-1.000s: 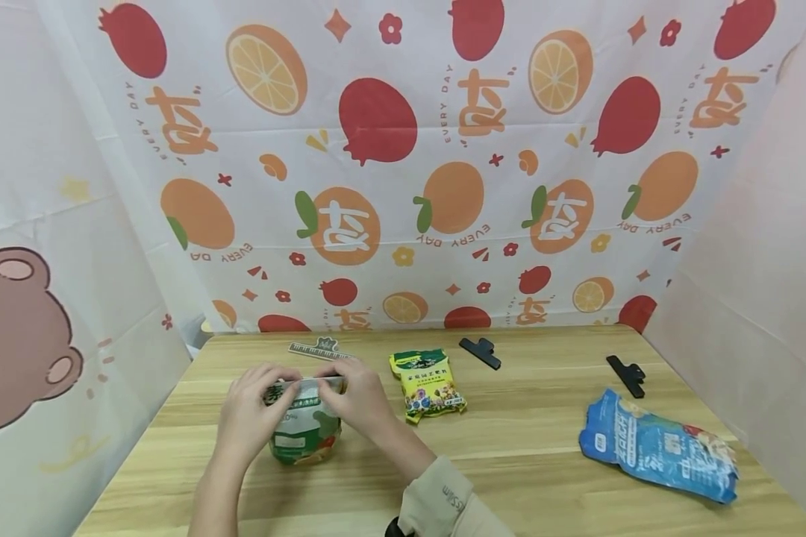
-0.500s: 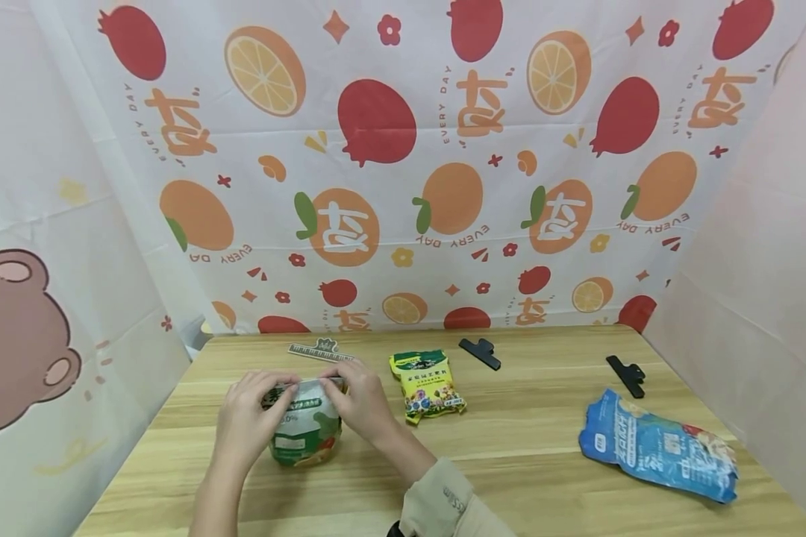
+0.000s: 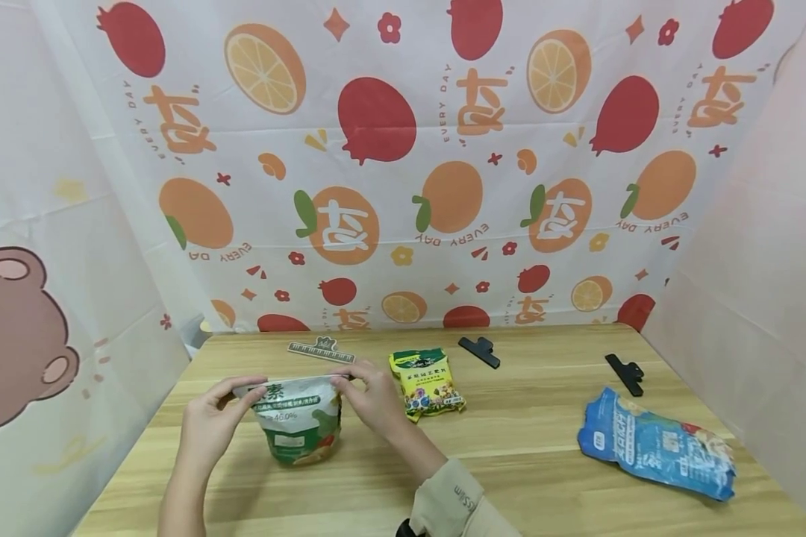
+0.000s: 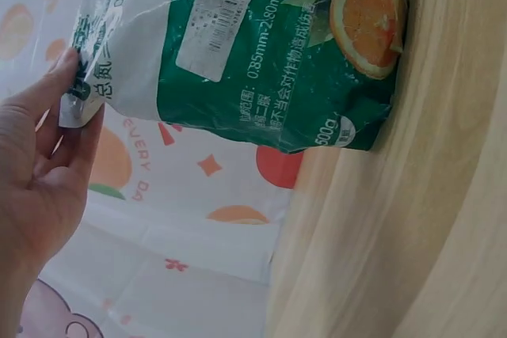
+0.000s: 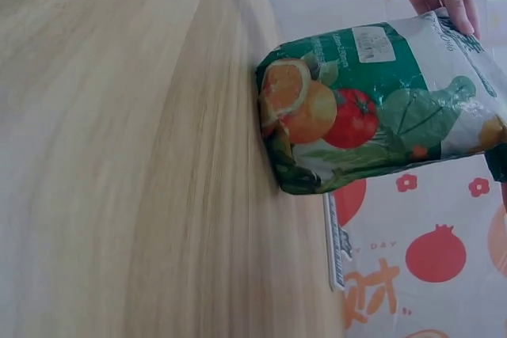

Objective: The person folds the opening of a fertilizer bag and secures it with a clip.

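A green and white fertilizer bag (image 3: pixel 294 429) with printed fruit stands upright on the left part of the table, its top edge stretched flat. My left hand (image 3: pixel 208 418) pinches the top left corner between thumb and fingers; the left wrist view shows this hand (image 4: pixel 47 180) gripping the bag's white top (image 4: pixel 127 45). At the top right corner my right hand (image 3: pixel 374 401) pinches the edge. In the right wrist view the bag's base (image 5: pixel 297 152) rests on the wood, and the right hand is almost wholly out of frame.
A clip with piano-key print (image 3: pixel 322 350) lies behind the bag. To the right are a yellow and green packet (image 3: pixel 430 384), a black clip (image 3: pixel 480 351), another black clip (image 3: pixel 625 374) and a blue bag (image 3: pixel 658 447). A printed curtain (image 3: pixel 403 224) hangs behind the table (image 3: pixel 510 462).
My left hand has moved left and slightly down, out to the bag's corner; the right hand shifted slightly right. The top edge now shows wider and straighter, with more print visible.
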The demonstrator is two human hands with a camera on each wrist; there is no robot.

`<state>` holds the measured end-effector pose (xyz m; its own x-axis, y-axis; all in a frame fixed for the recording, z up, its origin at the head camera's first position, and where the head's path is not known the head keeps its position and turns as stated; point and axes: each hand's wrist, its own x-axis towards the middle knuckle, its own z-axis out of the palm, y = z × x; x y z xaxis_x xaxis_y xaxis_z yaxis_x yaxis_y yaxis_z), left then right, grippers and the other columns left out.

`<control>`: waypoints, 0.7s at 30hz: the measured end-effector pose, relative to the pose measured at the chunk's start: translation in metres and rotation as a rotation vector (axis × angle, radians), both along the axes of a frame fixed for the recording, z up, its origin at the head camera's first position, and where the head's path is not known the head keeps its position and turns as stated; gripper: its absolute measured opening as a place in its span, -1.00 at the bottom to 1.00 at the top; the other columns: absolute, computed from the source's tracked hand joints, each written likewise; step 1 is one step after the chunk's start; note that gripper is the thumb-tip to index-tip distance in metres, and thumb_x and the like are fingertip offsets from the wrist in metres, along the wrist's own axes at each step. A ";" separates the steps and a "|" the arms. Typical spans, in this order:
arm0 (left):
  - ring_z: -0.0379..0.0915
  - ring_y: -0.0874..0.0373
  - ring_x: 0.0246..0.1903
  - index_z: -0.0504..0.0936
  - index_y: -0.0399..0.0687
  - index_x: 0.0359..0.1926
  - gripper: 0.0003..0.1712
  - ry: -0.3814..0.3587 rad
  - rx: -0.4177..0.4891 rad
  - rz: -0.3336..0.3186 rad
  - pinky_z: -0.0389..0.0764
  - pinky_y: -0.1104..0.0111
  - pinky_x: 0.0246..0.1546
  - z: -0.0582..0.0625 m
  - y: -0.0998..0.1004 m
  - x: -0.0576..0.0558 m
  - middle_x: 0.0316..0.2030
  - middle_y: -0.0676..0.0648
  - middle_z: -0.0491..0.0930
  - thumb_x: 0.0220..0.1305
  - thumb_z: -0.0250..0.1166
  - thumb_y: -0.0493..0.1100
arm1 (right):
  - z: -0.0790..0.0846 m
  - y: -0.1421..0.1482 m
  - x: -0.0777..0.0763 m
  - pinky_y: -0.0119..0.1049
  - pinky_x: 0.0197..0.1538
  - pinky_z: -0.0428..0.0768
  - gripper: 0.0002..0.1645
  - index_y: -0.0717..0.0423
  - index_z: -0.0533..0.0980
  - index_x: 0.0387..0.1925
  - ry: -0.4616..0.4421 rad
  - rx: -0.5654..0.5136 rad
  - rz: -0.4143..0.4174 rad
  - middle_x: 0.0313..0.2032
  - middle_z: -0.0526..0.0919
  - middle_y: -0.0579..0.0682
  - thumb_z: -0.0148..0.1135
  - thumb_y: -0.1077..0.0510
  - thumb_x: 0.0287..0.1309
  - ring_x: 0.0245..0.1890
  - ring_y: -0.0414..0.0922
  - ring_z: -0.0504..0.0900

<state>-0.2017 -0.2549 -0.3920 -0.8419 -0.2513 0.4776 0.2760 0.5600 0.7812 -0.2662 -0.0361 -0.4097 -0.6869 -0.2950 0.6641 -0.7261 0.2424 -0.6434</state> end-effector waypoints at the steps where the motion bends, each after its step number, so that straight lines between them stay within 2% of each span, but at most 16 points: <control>1: 0.45 0.41 -0.32 0.68 -0.21 -0.24 -0.79 0.002 0.023 0.003 0.42 0.63 -0.40 -0.001 0.001 -0.001 -0.32 0.16 0.63 0.11 0.35 -0.19 | 0.000 0.000 0.000 -0.47 -0.32 0.50 -0.79 0.05 0.66 -0.29 -0.006 -0.009 -0.005 -0.37 0.62 -0.26 0.19 0.04 0.16 -0.35 -0.35 0.46; 7: 0.48 0.44 -0.41 0.71 -0.23 -0.32 -0.82 -0.018 0.072 0.065 0.43 0.61 -0.51 0.002 0.004 -0.001 -0.42 0.22 0.64 0.04 0.40 -0.20 | 0.000 -0.002 0.000 -0.53 -0.41 0.47 -0.82 0.11 0.69 -0.35 -0.007 -0.054 -0.050 -0.41 0.65 -0.24 0.27 0.10 0.09 -0.42 -0.38 0.48; 11: 0.49 0.41 -0.42 0.71 -0.23 -0.30 -0.78 -0.030 0.061 0.036 0.45 0.60 -0.50 0.000 -0.001 -0.003 -0.41 0.18 0.65 0.05 0.40 -0.17 | 0.002 -0.001 0.001 -0.53 -0.42 0.48 -0.83 0.10 0.69 -0.36 -0.019 -0.057 -0.047 -0.41 0.64 -0.24 0.28 0.10 0.08 -0.41 -0.38 0.50; 14: 0.50 0.33 -0.36 0.66 -0.21 -0.16 -0.68 -0.071 0.111 -0.063 0.47 0.58 -0.41 -0.012 -0.013 -0.012 -0.32 0.08 0.65 0.09 0.37 -0.12 | 0.002 0.001 0.001 -0.47 -0.28 0.51 -0.84 0.06 0.67 -0.31 -0.060 -0.037 -0.029 -0.36 0.62 -0.26 0.27 0.10 0.10 -0.31 -0.36 0.51; 18: 0.51 0.22 -0.23 0.56 -0.21 0.00 -0.61 -0.126 0.256 -0.248 0.50 0.50 -0.26 -0.047 -0.041 -0.031 -0.19 -0.05 0.62 0.17 0.31 -0.14 | -0.002 0.002 0.003 -0.33 -0.04 0.47 -0.76 0.02 0.61 -0.16 -0.127 0.039 -0.001 -0.19 0.58 -0.23 0.26 0.07 0.13 -0.10 -0.30 0.47; 20: 0.51 0.21 -0.20 0.54 -0.22 0.01 -0.63 -0.124 0.330 -0.333 0.48 0.51 -0.21 -0.064 -0.051 -0.037 -0.15 -0.07 0.61 0.20 0.28 -0.19 | -0.004 0.003 0.004 -0.29 0.02 0.44 -0.73 0.03 0.59 -0.11 -0.159 0.058 0.025 -0.13 0.58 -0.18 0.24 0.06 0.15 -0.03 -0.25 0.46; 21: 0.51 0.20 -0.19 0.53 -0.25 0.02 -0.65 -0.109 0.373 -0.379 0.47 0.50 -0.19 -0.068 -0.053 -0.037 -0.14 -0.09 0.61 0.22 0.25 -0.23 | -0.005 0.003 0.005 -0.30 0.02 0.45 -0.72 0.05 0.59 -0.11 -0.183 0.052 0.040 -0.13 0.58 -0.16 0.23 0.06 0.15 -0.03 -0.24 0.47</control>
<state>-0.2391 -0.3076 -0.4597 -0.9462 -0.0559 0.3188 0.3110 0.1164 0.9433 -0.2613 -0.0329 -0.4150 -0.7819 -0.3548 0.5125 -0.6079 0.2523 -0.7528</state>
